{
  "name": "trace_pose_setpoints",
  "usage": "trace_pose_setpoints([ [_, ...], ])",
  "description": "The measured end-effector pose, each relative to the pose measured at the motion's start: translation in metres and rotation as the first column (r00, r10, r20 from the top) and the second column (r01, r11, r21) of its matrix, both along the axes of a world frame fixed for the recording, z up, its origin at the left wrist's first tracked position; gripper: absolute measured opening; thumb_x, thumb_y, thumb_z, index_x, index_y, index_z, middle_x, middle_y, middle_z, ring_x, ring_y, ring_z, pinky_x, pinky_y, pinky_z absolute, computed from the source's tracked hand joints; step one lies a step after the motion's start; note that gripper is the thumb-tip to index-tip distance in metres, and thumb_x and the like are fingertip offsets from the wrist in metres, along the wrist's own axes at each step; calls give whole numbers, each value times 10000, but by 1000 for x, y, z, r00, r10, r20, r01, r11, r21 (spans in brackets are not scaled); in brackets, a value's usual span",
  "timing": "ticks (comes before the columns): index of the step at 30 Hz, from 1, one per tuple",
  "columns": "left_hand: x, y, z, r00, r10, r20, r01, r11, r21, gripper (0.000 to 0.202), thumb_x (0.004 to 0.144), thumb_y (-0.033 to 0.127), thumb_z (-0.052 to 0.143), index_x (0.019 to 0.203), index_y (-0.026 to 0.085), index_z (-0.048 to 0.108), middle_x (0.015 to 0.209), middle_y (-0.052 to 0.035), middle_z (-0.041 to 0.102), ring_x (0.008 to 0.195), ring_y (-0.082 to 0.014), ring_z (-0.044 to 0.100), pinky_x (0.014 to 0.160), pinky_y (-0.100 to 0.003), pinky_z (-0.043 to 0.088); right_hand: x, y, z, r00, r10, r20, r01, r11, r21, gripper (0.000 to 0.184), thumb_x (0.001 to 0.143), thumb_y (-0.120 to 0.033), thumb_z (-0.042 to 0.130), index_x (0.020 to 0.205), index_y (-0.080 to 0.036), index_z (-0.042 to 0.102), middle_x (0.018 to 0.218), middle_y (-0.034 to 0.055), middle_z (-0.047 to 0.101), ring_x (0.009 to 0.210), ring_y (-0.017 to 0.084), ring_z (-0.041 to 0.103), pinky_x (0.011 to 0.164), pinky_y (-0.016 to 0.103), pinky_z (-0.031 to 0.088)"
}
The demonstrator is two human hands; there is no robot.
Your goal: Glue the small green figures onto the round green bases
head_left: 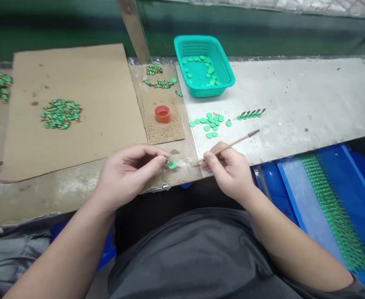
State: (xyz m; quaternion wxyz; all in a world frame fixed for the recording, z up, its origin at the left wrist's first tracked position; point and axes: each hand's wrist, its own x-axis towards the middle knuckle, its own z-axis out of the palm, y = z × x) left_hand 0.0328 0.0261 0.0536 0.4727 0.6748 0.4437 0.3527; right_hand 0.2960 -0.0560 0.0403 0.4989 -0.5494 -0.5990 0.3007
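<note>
Between thumb and forefinger, my left hand (126, 172) pinches a small green figure with a round green disc (172, 165) at its lower end. My right hand (230, 168) grips a thin wooden brush (237, 142), its dark end pointing up to the right and its pale tip towards the disc, a short gap apart. Beyond my hands stands a small red cup (163, 113) on a stained piece of cardboard. Loose green discs (213, 123) lie past my right hand. To their right is a short row of discs with dark pieces standing on them (251, 114).
A teal basket (229, 79) with green discs stands at the back. Piles of small green-and-gold pieces (60, 113) lie on the cardboard sheet (101, 83) and at the far left. Below the table's right edge, a blue crate (353, 182) holds rows of green pieces (335, 211).
</note>
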Motion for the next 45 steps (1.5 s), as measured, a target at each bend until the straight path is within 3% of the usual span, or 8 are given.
trace_pose_setpoints([
  [13, 10, -10, 56, 956, -5, 292, 85, 961, -262, 491, 845, 702, 1058, 863, 233, 912, 755, -54, 797, 618, -141, 740, 615, -206, 652, 8, -5, -12, 991, 95, 90, -103, 991, 82, 195, 1183, -200, 645, 1035, -249, 762, 938, 35, 854, 835, 193, 869, 787, 287, 669],
  [19, 23, 3, 59, 999, 3, 51, 1, 997, -72, 517, 857, 751, 1005, 834, 246, 899, 796, -69, 837, 704, -190, 800, 673, -208, 672, 11, -20, -5, 994, 103, -40, -100, 993, 65, 200, 1225, -216, 532, 1126, -242, 704, 1024, 69, 844, 920, 197, 856, 856, 317, 686],
  [21, 35, 10, 56, 998, 1, -63, 0, 1000, 22, 494, 886, 757, 954, 855, 267, 899, 822, -60, 858, 714, -207, 808, 659, -221, 666, 22, -31, -1, 991, 95, -94, -93, 995, 26, 191, 1234, -251, 539, 1349, -233, 689, 869, -2, 779, 741, 169, 769, 738, 294, 645],
  [25, 81, 31, 44, 975, -116, -191, 155, 967, 204, 410, 1009, 671, 795, 946, 280, 898, 883, -44, 885, 730, -217, 818, 652, -260, 653, 58, -58, 16, 979, -7, -203, 9, 1000, 9, 633, 1218, -282, 621, 1829, -269, 454, 756, -69, 755, 640, 167, 723, 703, 300, 652],
  [28, 130, 50, 37, 951, -162, -265, 246, 913, 325, 374, 1052, 580, 707, 968, 262, 885, 903, -42, 877, 747, -208, 794, 678, -290, 626, 89, -75, 34, 939, -23, -344, 48, 997, 64, 381, 1241, -331, 580, 1537, -295, 816, 977, 50, 935, 895, 229, 906, 908, 396, 753],
  [32, 193, 73, 29, 921, -188, -340, 332, 835, 439, 318, 1068, 493, 678, 1004, 278, 902, 997, -60, 848, 924, -224, 768, 868, -352, 619, 119, -88, 49, 821, -80, -565, 162, 982, 96, 289, 1209, -422, 697, 1366, -323, 918, 1297, 91, 965, 1221, 299, 945, 1118, 472, 764],
  [38, 267, 91, 18, 889, -138, -438, 395, 714, 578, 258, 1088, 413, 714, 1041, 309, 945, 1056, -101, 702, 1045, -281, 651, 984, -456, 525, 145, -92, 49, 835, -447, -321, 507, 851, 136, 385, 1215, -549, 714, 1094, -261, 940, 667, 5, 803, 604, 188, 790, 657, 312, 675],
  [45, 299, 92, 5, 860, -62, -506, 406, 684, 607, 207, 1082, 375, 754, 1036, 328, 950, 1090, -110, 662, 1088, -311, 633, 994, -488, 498, 162, -101, 39, 778, -530, -338, 601, 785, 153, 458, 1240, -585, 658, 1070, -246, 916, 670, -11, 720, 618, 161, 701, 643, 295, 592],
])
